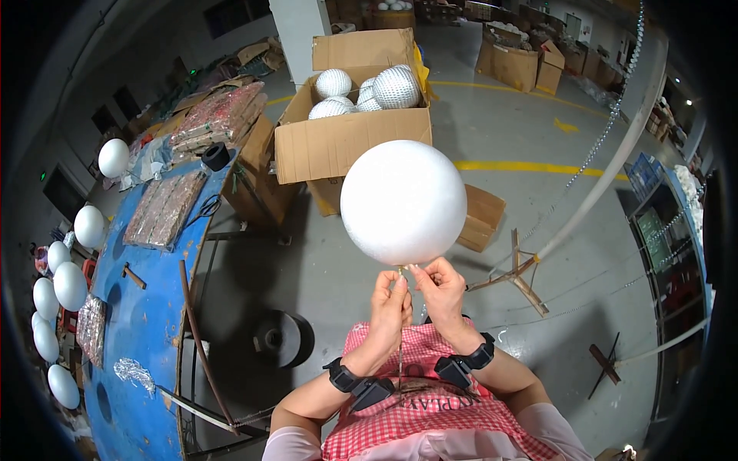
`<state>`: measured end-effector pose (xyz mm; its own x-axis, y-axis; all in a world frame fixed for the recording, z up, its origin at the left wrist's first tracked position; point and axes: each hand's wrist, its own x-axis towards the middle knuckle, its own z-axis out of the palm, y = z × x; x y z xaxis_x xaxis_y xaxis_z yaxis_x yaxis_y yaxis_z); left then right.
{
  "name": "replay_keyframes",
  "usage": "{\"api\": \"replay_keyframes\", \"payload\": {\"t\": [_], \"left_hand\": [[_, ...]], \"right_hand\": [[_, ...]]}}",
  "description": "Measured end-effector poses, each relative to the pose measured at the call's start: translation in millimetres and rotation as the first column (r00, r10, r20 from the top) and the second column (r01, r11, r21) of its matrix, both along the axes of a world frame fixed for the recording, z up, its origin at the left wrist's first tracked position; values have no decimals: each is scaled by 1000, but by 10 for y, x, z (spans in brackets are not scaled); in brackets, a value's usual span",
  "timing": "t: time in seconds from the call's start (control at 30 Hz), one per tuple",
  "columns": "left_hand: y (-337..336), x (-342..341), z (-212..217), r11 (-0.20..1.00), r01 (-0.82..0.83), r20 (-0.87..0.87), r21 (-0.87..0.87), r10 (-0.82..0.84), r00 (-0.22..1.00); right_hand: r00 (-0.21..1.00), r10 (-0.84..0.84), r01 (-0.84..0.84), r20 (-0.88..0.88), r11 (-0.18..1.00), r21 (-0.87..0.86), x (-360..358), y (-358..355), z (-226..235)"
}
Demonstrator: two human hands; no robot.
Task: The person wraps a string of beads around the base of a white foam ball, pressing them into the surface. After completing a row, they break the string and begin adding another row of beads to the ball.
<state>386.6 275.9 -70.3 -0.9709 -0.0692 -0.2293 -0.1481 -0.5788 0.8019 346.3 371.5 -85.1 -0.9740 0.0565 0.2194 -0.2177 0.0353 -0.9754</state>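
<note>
A large smooth white ball (403,201), apparently foam, stands upright in front of me above my hands. My left hand (389,309) is closed round a thin rod (400,359) that runs down from the ball's underside toward my apron. Close beside it, my right hand (440,292) pinches at the ball's base, where the rod meets it. What lies between those right fingertips is too small to make out. Both hands are just below the ball, with dark devices strapped on the wrists.
Beyond the ball, an open cardboard box (354,146) holds several studded silvery balls. At left, a blue table (157,288) bears a hammer (134,276), black tape (216,157) and wrapped packs; white balls hang past it. A pole on a wooden stand (530,269) rises at right.
</note>
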Motion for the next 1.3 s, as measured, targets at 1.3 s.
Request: {"api": "replay_keyframes", "payload": {"t": [1.3], "left_hand": [[-91, -13, -70, 999, -2, 99, 35, -1, 995]], "right_hand": [[924, 26, 137, -381, 908, 396, 131, 25, 209]]}}
